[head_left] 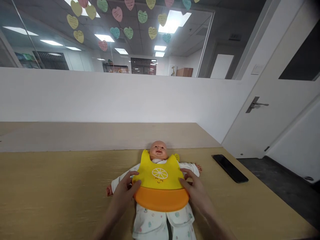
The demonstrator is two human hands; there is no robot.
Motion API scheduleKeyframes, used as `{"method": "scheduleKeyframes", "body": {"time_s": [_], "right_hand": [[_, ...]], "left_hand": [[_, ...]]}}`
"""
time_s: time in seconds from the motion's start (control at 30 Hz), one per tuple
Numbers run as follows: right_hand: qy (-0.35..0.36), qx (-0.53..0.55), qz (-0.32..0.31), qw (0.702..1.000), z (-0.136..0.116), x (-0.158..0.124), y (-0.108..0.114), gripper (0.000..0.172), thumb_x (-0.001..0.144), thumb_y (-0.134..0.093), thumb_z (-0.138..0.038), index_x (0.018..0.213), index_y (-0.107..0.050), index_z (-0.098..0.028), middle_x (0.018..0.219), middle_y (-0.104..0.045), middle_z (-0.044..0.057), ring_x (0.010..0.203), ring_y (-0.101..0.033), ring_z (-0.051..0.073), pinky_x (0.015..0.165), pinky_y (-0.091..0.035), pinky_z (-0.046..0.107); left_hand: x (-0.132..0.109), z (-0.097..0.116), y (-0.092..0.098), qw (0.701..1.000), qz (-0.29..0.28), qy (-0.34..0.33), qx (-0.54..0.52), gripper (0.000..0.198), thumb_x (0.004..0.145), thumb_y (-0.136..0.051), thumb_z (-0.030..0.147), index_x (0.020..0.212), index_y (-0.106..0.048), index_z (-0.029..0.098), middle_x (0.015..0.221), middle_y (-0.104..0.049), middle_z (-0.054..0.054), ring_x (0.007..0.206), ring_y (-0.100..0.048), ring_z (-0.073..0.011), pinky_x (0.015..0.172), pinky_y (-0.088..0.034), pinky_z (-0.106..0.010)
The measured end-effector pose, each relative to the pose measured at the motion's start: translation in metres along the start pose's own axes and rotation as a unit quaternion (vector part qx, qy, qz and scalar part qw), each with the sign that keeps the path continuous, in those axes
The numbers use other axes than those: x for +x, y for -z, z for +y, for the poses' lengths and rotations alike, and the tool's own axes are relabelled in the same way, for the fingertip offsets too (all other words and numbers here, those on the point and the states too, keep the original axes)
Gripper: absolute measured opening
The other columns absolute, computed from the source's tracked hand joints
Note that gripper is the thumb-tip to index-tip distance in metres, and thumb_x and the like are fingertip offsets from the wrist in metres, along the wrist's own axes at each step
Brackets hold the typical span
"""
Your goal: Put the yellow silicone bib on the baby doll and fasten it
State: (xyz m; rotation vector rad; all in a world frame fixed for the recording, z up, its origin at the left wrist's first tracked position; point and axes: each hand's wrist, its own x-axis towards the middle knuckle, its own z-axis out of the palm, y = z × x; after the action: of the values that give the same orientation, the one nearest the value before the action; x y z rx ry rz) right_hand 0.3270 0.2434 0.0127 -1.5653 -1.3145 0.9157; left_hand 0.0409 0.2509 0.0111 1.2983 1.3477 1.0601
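Your L hand (122,196) & R hand (197,195) rest open, fingers (131,176) flat on the edges of the yellow-and-orange silicone bib (160,176), no pinch; it lies on the vinyl baby doll (158,150); looks like the bib-settling step; next needs a light smoothing press.

Bright, even indoor light, all from overhead. Ceiling panels (172,20) behind the glass partition (140,40) clip to white, with some glare on the glass. White wall (112,100) reads flat, no hard shadows. Desk (62,180) evenly lit, no strong hot spots. Shadows small and soft, mainly along the lower edge of the bib (160,186) and around the doll (160,150). Wide-angle distortion at the edges: door (282,110) leans hard, wall top line tilts. Top-right corner falls dark. Right forearm (207,213) goes soft at the bottom edge. Far room loses fine detail.
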Motion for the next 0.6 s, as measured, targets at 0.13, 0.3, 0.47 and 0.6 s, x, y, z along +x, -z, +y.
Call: {"method": "scheduleKeyframes", "body": {"time_s": [0.13,0.3,0.47,0.6], "right_hand": [[-0.005,0.031,0.011,0.999,-0.013,-0.007,0.003,0.050,0.074,-0.057,-0.046,0.113,-0.061,-0.016,0.094,-0.048,0.003,0.065,-0.053,0.013,0.058,-0.042,0.027],[-0.027,0.041,0.029,0.998,-0.011,-0.006,0.004,0.048,0.071,-0.058,-0.046,0.107,-0.063,-0.015,0.102,-0.057,0.008,0.064,-0.053,0.014,0.050,-0.037,0.025],[0.004,0.016,0.033,0.999,-0.001,0.002,0.007,0.042,0.077,-0.055,-0.046,0.106,-0.062,-0.015,0.100,-0.063,0.008,0.067,-0.056,0.016,0.056,-0.042,0.027],[0.072,-0.067,0.056,0.994,-0.003,0.023,0.013,0.038,0.082,-0.054,-0.044,0.103,-0.066,-0.015,0.097,-0.068,0.009,0.073,-0.060,0.019,0.067,-0.046,0.029]], "left_hand": [[0.000,0.006,0.002,1.000,-0.006,0.017,-0.013,0.054,0.069,-0.065,0.061,0.100,-0.059,0.018,0.061,-0.052,0.006,0.043,-0.037,-0.0071,0.041,-0.026,-0.019],[-0.007,-0.005,-0.006,0.999,-0.032,0.022,-0.025,0.059,0.066,-0.066,0.066,0.095,-0.057,0.016,0.063,-0.050,0.006,0.043,-0.039,-0.0069,0.040,-0.027,-0.020],[-0.009,-0.006,-0.002,0.997,-0.070,0.024,0.022,0.055,0.073,-0.058,0.068,0.096,-0.055,0.018,0.057,-0.046,0.008,0.041,-0.039,-0.0081,0.040,-0.024,-0.021],[0.019,-0.010,0.012,0.995,-0.037,-0.035,0.087,0.039,0.082,-0.052,0.059,0.087,-0.053,0.020,0.068,-0.057,0.003,0.054,-0.052,-0.0119,0.052,-0.038,-0.023]]}}
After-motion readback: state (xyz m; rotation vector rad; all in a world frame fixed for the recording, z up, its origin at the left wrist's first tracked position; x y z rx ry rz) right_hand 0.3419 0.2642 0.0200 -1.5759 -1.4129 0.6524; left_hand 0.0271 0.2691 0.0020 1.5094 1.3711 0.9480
